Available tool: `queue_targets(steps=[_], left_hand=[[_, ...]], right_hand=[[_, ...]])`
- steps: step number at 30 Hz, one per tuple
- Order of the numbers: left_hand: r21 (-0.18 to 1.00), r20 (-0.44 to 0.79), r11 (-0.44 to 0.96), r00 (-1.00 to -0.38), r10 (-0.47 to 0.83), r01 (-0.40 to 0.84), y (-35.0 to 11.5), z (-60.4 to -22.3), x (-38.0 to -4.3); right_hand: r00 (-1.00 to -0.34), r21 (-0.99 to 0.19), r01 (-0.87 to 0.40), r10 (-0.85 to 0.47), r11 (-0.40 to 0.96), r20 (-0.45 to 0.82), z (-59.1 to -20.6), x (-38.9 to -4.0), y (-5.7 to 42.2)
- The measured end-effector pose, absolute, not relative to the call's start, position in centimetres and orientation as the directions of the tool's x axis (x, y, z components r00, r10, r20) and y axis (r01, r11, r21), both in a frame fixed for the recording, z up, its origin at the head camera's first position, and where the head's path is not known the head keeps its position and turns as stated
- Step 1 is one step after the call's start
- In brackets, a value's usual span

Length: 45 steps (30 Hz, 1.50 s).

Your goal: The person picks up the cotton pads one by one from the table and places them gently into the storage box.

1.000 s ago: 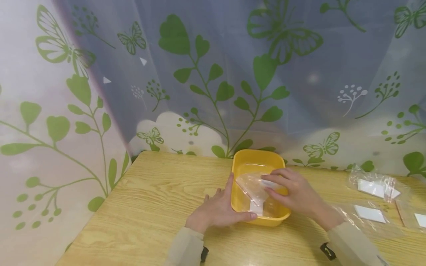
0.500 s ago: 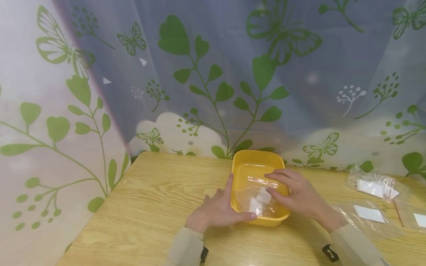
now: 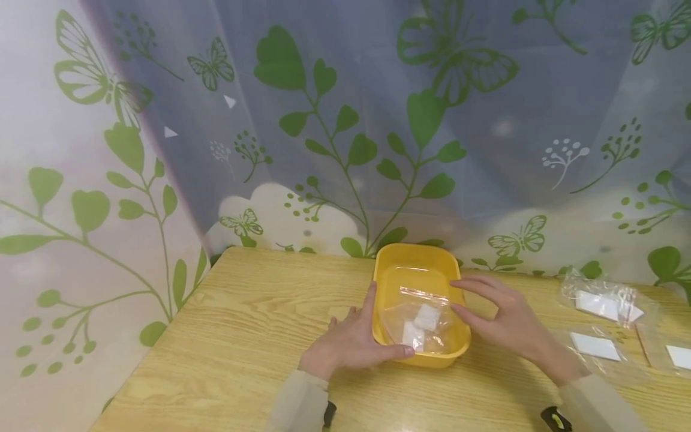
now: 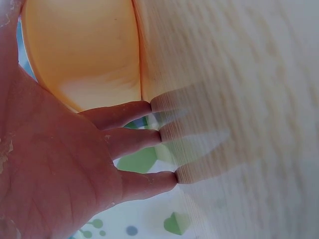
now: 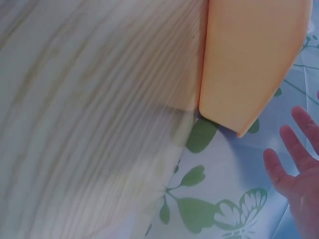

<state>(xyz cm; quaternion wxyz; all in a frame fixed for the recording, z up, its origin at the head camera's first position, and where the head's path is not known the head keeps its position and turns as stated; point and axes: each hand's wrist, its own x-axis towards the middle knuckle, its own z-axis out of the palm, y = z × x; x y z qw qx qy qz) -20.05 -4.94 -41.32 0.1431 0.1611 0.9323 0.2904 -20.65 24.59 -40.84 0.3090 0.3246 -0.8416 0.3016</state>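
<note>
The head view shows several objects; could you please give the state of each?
Yellow bin, upright, open-topped, partly filled.
White pieces in the bin, lying bagged; sealing unclear.
Far bag at right, crumpled, not empty.
Near bag at right, spread out, not empty.
Rightmost bag, cut off by the picture edge, not empty.

Wood-grain table point(image 3: 270, 312): yellow bin point(image 3: 417, 258), 3 clear bags point(image 3: 596, 347) with white pieces.

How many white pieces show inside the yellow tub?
2: one white piece near the front of the yellow tub, by the thumb of the left hand, and another white piece behind it to the right. More may be hidden underneath.
</note>
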Motion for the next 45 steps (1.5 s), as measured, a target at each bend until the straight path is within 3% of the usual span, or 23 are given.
queue_targets(steps=[8, 45], left_hand=[[0.59, -0.177, 0.779, -0.907, 0.382, 0.213, -5.2, -41.4, -19.9], [0.575, -0.179, 0.787, -0.905, 0.387, 0.222, -5.1, -41.5, -20.0]], right_hand=[[-0.679, -0.38, -0.666, -0.309, 0.642, 0.666, -40.5, -19.5, 26.0], [-0.716, -0.393, -0.574, -0.207, 0.719, 0.667, -40.4, -15.8, 32.9]])
